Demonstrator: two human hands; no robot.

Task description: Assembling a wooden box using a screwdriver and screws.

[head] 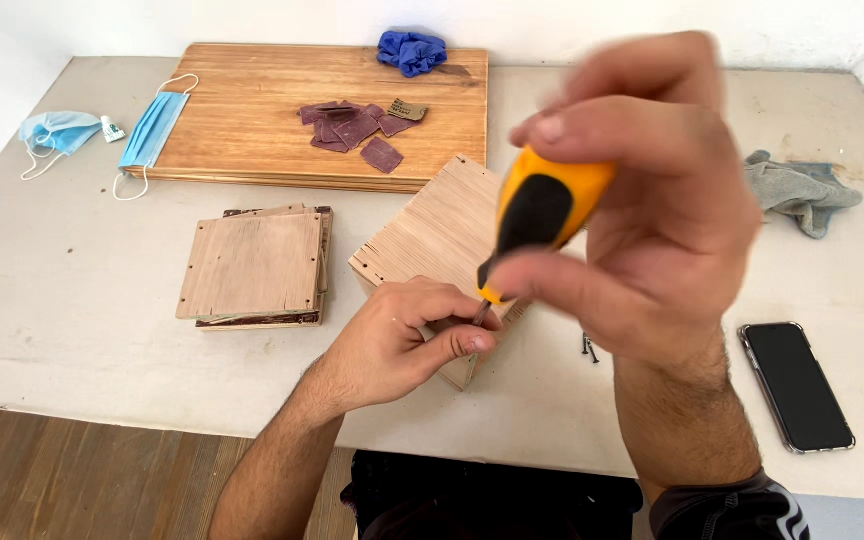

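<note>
The right hand [642, 210] grips the yellow-and-black screwdriver [532, 215] upright, fingers closed around its handle. The left hand [402, 340] pinches the screwdriver's tip against the wooden box [432, 235].

The right hand [652, 200] grips a yellow-and-black screwdriver [537, 215], tip down at a wooden box [432, 235] on the counter [72, 290]. The left hand [402, 340] steadies the tip, fingers [452, 345] pinched.

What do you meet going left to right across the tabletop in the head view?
Light blue face masks → stack of small plywood squares → left hand steadying the plywood box → yellow-and-black screwdriver in the right hand → black phone → grey rag.
</note>
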